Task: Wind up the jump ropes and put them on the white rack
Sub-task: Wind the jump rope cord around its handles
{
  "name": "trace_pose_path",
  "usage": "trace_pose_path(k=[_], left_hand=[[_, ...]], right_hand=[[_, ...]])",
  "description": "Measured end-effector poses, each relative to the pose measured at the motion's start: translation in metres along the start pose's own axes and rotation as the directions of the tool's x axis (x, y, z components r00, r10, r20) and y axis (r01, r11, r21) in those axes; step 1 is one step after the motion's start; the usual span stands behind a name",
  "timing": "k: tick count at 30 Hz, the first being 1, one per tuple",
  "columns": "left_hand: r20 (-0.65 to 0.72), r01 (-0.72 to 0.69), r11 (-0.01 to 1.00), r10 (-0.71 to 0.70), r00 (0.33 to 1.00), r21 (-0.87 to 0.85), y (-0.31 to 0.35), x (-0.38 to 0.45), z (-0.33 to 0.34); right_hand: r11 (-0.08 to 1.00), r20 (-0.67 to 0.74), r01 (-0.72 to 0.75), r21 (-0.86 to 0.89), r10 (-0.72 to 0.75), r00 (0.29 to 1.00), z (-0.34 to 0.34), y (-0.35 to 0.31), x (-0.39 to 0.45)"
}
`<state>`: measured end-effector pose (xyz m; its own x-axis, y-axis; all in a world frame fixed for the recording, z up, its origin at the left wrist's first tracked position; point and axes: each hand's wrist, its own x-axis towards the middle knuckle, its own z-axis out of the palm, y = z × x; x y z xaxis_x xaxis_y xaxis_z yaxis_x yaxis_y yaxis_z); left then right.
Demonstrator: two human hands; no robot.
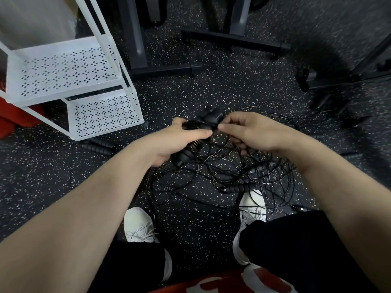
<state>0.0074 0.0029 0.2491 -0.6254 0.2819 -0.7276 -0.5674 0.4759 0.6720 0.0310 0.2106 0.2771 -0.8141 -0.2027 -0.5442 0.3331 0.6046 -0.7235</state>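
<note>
The rack (69,75) is cut off at the left and top edges. The left hand (179,140) hides most of the handles (208,117). Where each rope (232,172) in the tangle runs cannot be told.

At frame centre, the left hand (179,140) grips black jump-rope handles (208,118); the right hand (251,132) pinches thin cord. Tangled ropes (232,176) lie below on the floor; white rack (63,68) upper left.

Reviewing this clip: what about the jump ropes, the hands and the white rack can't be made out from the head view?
- Head view: the left hand covers most of the bundled handles it grips, so their count is hidden.
- What the right hand pinches is too small to identify.
- The tangled cords overlap; the number of ropes is unclear.
- The white rack is cut off by the top and left edges.
</note>
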Motion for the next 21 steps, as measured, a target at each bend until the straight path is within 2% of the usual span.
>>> trace_pose_path(k=[3,9,13,17,21], left_hand=[[0.063,0.005,0.978,0.008,0.998,-0.208,0.006,-0.004,0.001],[0.188,0.03,0.94,0.037,0.982,-0.339,0.01,-0.014,-0.003],[0.297,0.098,0.859,0.065,0.953,-0.502,0.012,-0.016,0.0],[0.313,0.11,0.828,0.083,0.946,-0.551,0.012,-0.02,0.003],[0.286,0.074,0.769,0.145,0.947,-0.635,0.016,-0.025,0.007]], right_hand=[[1.0,-0.021,-0.004,0.011,0.004,1.0,0.0,0.002,0.001],[0.992,-0.148,0.125,0.009,-0.122,0.981,0.003,-0.008,-0.001],[0.973,-0.226,0.197,0.12,-0.166,0.96,0.006,-0.015,-0.002],[0.959,-0.272,0.243,0.145,-0.198,0.942,0.008,-0.015,-0.002],[0.922,-0.375,0.353,0.16,-0.274,0.885,0.011,-0.018,-0.001]])
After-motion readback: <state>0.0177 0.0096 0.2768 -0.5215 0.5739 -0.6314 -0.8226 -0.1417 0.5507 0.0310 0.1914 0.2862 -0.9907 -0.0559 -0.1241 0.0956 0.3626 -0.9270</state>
